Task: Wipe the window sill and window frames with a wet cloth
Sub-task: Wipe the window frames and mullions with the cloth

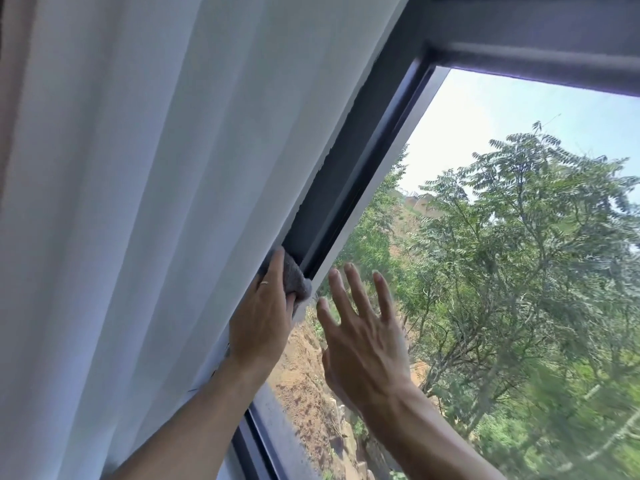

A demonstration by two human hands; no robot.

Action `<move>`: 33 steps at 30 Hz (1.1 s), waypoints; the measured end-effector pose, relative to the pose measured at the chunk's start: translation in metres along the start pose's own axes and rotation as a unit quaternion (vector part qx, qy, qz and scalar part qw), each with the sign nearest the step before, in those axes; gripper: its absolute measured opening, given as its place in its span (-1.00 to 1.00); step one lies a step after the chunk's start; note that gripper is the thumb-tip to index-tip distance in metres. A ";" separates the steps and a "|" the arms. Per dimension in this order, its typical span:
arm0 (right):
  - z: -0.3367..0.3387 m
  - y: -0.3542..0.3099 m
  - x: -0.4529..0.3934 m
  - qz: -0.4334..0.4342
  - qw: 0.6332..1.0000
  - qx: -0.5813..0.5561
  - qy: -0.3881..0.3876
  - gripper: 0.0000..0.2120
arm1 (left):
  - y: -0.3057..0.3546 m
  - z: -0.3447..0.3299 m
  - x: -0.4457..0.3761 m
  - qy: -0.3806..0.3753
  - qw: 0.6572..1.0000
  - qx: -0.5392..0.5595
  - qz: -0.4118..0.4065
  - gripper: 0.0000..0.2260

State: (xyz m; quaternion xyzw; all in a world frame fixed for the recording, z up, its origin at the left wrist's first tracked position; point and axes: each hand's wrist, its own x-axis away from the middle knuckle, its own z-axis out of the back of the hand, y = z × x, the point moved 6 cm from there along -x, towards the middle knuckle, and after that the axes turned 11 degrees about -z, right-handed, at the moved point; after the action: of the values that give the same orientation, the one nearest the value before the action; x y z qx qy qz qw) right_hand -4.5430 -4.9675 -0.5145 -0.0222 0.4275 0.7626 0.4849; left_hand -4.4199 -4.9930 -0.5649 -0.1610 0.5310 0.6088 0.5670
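Wiping the dark side frame [349, 188]
Left hand [259, 320] pinches the grey cloth [296, 275] against it; right hand [360, 337], fingers spread, near the glass [485, 237]. Keep pressure even above the fingertips.

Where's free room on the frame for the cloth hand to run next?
Free: the dark frame strip above the cloth, bordered by the curtain on one side and the glass on the other, up to the top bar. Crowded: at the cloth, where the left hand grips it against the curtain edge and the right hand spreads alongside.
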 end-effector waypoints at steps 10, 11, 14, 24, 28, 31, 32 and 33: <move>0.021 0.016 -0.017 -0.061 0.995 -0.067 0.047 -0.27 | 0.016 -0.002 -0.037 0.134 0.989 0.035 -0.040 -0.59; 0.021 0.019 -0.016 -0.061 0.995 -0.063 0.045 -0.25 | 0.013 -0.008 -0.031 0.127 0.990 0.034 -0.047 -0.58; 0.021 0.020 -0.015 -0.054 0.997 -0.052 0.024 -0.29 | 0.003 -0.010 -0.016 0.115 0.991 0.023 -0.062 -0.55; 0.052 0.035 -0.029 -0.021 0.999 0.018 0.016 -0.37 | 0.016 -0.004 -0.050 0.149 0.985 0.024 -0.082 -0.55; 0.060 0.046 -0.040 -0.039 0.999 -0.009 0.023 -0.41 | 0.015 -0.002 -0.056 0.139 0.988 0.020 -0.061 -0.60; 0.075 0.056 -0.049 -0.053 0.998 0.002 0.039 -0.38 | 0.034 0.011 -0.092 0.150 0.984 0.030 -0.088 -0.57; 0.080 0.058 -0.051 -0.059 0.997 0.008 0.040 -0.38 | 0.039 0.016 -0.103 0.156 0.982 0.031 -0.101 -0.55; 0.083 0.058 -0.051 -0.058 0.997 0.017 0.043 -0.37 | 0.041 0.019 -0.109 0.159 0.980 0.031 -0.114 -0.54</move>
State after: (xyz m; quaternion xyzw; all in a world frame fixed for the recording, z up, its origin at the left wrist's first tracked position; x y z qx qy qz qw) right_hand -4.5286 -4.9582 -0.4021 -0.0715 0.4587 0.7244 0.5096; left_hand -4.4142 -5.0259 -0.4513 -0.2975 0.6110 0.4902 0.5457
